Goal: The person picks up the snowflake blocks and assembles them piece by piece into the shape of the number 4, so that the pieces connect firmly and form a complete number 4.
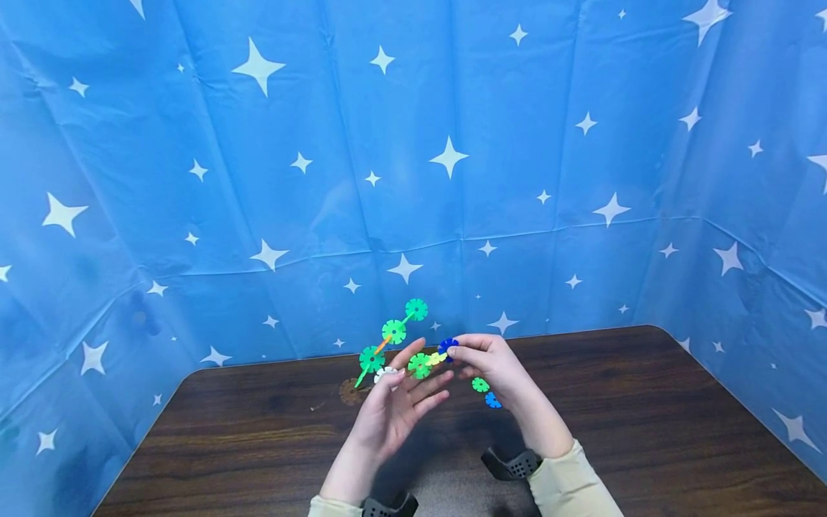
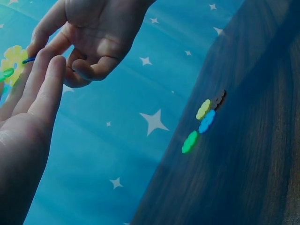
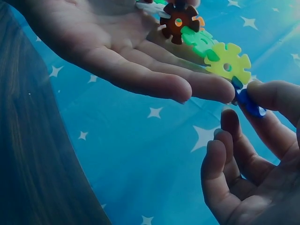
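Note:
My left hand (image 1: 390,416) holds a chain of joined notched plastic discs, its thumb over the chain near a white disc (image 1: 385,374) and its other fingers spread out. From there the chain runs up past a teal disc (image 1: 371,359) to a green disc (image 1: 416,309). On the right side it passes a light green disc (image 1: 419,365) and a yellow disc (image 3: 228,63). My right hand (image 1: 494,362) pinches a dark blue disc (image 3: 251,103) between thumb and index finger, against the yellow disc's edge. A brown disc (image 3: 179,23) shows by the left thumb.
On the dark wooden table (image 1: 245,438), beyond my right hand, lie a loose green disc (image 1: 480,385) and a blue disc (image 1: 493,400). A yellow disc (image 2: 203,109) and a brown disc (image 2: 218,100) lie beside them. A blue star-patterned curtain (image 1: 400,108) surrounds the table.

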`<state>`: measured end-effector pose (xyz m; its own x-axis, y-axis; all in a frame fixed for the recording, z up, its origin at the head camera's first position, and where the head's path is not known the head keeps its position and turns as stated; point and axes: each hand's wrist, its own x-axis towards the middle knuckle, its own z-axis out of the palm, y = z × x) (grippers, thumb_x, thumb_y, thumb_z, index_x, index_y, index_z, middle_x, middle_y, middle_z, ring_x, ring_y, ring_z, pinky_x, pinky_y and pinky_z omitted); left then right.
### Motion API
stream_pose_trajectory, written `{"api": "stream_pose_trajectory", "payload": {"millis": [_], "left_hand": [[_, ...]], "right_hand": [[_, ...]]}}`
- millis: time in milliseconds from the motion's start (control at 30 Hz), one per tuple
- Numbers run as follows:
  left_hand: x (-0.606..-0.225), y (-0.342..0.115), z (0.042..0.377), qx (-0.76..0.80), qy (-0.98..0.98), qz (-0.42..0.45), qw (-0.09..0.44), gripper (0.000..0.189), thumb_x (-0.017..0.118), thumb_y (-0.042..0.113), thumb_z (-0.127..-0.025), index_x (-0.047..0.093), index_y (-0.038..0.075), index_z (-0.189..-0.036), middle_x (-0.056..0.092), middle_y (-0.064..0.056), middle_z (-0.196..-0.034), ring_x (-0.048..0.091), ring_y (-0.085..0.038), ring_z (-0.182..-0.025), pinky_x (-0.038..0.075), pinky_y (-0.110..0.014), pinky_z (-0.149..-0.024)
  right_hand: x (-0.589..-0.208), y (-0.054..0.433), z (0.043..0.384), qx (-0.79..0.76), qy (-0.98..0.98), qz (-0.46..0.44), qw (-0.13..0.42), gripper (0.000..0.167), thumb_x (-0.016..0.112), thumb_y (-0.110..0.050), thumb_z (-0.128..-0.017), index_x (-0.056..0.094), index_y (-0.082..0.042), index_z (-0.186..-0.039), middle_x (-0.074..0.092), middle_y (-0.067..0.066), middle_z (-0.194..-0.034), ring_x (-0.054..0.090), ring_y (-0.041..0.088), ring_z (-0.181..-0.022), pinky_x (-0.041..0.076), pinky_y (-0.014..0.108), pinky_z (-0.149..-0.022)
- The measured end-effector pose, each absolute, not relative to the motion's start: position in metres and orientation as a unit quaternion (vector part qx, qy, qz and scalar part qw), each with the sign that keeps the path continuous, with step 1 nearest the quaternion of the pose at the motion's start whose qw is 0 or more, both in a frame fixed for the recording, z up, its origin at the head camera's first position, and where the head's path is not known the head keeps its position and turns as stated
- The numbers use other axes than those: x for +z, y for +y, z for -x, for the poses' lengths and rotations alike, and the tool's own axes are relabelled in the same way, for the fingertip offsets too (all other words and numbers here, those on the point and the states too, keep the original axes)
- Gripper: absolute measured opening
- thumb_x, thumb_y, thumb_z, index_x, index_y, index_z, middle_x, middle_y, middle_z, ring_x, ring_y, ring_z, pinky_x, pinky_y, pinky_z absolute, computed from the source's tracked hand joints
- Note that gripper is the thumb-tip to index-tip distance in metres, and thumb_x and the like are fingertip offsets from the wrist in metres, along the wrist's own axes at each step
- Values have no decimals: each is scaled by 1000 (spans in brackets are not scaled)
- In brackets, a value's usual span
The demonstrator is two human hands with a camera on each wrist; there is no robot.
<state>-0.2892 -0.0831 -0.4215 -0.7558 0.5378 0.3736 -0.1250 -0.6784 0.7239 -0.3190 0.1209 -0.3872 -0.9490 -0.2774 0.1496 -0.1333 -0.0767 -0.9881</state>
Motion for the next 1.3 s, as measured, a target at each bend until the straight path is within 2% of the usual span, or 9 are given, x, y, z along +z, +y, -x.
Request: {"api": "stream_pose_trajectory", "payload": {"millis": [167, 300, 400, 500, 633, 900, 1133, 1300], "left_hand": [[-420, -83, 289, 861, 359, -301, 197, 49, 29, 20, -103, 29, 12, -151, 48, -15, -141, 46, -34, -130, 34, -47, -107], [-420, -82, 289, 856, 371, -301, 197, 42, 29, 23, -104, 37, 15, -145, 48, -15, -141, 46, -34, -130, 34, -46, -108], [-419, -81, 289, 854, 378, -300, 195, 39, 29, 24, -105, 42, 18, -141, 45, -17, -143, 47, -33, -130, 34, -46, -108], [-419, -80, 289, 856, 380, -295, 190, 38, 29, 23, -105, 44, 19, -140, 44, -18, -143, 48, -33, -129, 35, -45, -107], [-419, -79, 290, 857, 385, -289, 185, 37, 29, 21, -104, 46, 20, -137, 51, -13, -137, 49, -32, -127, 35, -45, -107], [-419, -79, 290, 858, 399, -267, 181, 35, 30, 20, -104, 48, 20, -134, 53, -12, -134, 51, -32, -125, 36, -44, -106], [-422, -79, 289, 857, 401, -265, 184, 35, 29, 20, -104, 48, 20, -134, 53, -13, -134, 51, -32, -126, 37, -44, -106], [-423, -79, 288, 859, 399, -264, 184, 36, 30, 21, -104, 48, 16, -135, 53, -13, -134, 50, -34, -127, 37, -45, -106]], "right_hand": [[-388, 124, 320, -717, 675, 159, 62, 14, 63, -7, -91, 70, 4, -96, 65, -1, -84, 60, 15, -77, 53, 28, -69], [-388, 127, 321, -717, 673, 168, 74, 11, 63, -6, -91, 73, -8, -88, 66, 1, -86, 60, 14, -77, 53, 28, -69], [-386, 129, 321, -713, 675, 172, 79, 12, 63, -6, -90, 74, -11, -88, 67, 3, -87, 60, 13, -76, 53, 28, -69], [-385, 130, 321, -705, 681, 180, 79, 10, 63, -7, -91, 73, -5, -93, 67, 5, -89, 61, 13, -76, 54, 28, -69], [-383, 131, 321, -697, 687, 189, 82, 17, 62, -8, -93, 69, 5, -101, 68, 2, -90, 61, 13, -77, 53, 27, -69], [-380, 132, 320, -693, 689, 193, 94, 29, 59, -12, -96, 63, 12, -113, 68, 2, -94, 62, 14, -82, 54, 28, -72], [-389, 152, 322, -679, 708, 176, 78, 40, 52, -25, -102, 60, 11, -119, 64, 1, -94, 60, 13, -81, 54, 28, -71], [-411, 177, 328, -651, 740, 146, 83, 42, 55, -27, -100, 61, 10, -118, 66, 2, -99, 61, 17, -84, 54, 33, -73]]}}
